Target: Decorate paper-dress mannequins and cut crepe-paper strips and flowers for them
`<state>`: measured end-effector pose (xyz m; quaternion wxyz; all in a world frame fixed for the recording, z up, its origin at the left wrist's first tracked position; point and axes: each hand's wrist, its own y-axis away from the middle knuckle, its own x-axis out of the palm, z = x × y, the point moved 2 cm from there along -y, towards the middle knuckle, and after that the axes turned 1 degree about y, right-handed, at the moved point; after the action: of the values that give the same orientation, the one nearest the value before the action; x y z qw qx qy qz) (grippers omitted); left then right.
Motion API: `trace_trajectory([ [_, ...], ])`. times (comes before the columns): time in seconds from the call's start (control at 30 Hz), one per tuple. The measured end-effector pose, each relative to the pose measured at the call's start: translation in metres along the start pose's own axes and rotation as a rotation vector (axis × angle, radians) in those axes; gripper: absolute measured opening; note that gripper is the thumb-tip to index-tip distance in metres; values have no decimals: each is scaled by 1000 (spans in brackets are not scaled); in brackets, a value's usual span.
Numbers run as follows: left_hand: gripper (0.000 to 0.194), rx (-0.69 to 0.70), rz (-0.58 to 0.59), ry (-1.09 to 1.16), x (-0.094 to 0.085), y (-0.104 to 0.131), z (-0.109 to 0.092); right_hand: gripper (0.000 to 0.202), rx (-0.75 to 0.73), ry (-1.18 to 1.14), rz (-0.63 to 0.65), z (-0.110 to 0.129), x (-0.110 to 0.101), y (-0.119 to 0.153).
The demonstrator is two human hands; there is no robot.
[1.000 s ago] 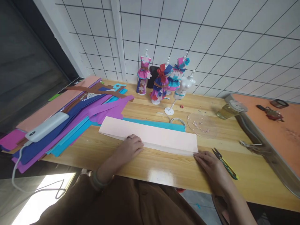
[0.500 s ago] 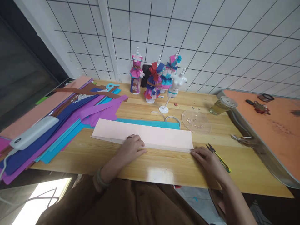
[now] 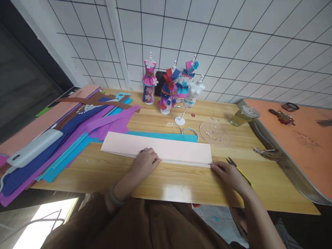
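A long pale pink strip [image 3: 178,149] of paper-like or cloth-like sheet lies across the wooden table [image 3: 124,180], with a narrow whitish band along its front edge. My left hand [image 3: 146,162] pinches that edge near the middle, thumb against bent fingers. At the right front corner, my right hand [image 3: 228,174] has the strip between thumb and fingertips. Yellow-handled thread snips [image 3: 242,173] lie open just beyond my right hand. Behind the pink strip, partly covered by it, is a turquoise sheet [image 3: 166,136].
Small dress forms in colourful outfits stand at the back, with a bare white one [image 3: 194,91] in front. A clear dish [image 3: 215,134] holds small beads. At right are a lidded jar [image 3: 245,116] and an orange-topped surface [image 3: 298,145]. Coloured sheets and a white device [image 3: 35,148] fill the left.
My left thumb has moved up to the strip's front edge and closed against the fingers. My right hand keeps its pinch at the corner. The view has shifted slightly.
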<state>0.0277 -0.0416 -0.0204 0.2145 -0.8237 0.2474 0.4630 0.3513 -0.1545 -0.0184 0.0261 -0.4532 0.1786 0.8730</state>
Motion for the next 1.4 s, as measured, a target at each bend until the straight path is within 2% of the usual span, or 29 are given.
trace_trajectory([
  [0.53, 24, -63, -23, -53, 4, -2, -2, 42, 114, -1, -73, 4, 0, 1],
  [0.73, 26, -58, -35, -64, 6, -3, -1, 43, 165, 61, -12, -4, 2, -3],
  [1.4, 25, -45, -20, -52, 5, -3, 0, 43, 61, 154, -30, -9, 1, -7],
])
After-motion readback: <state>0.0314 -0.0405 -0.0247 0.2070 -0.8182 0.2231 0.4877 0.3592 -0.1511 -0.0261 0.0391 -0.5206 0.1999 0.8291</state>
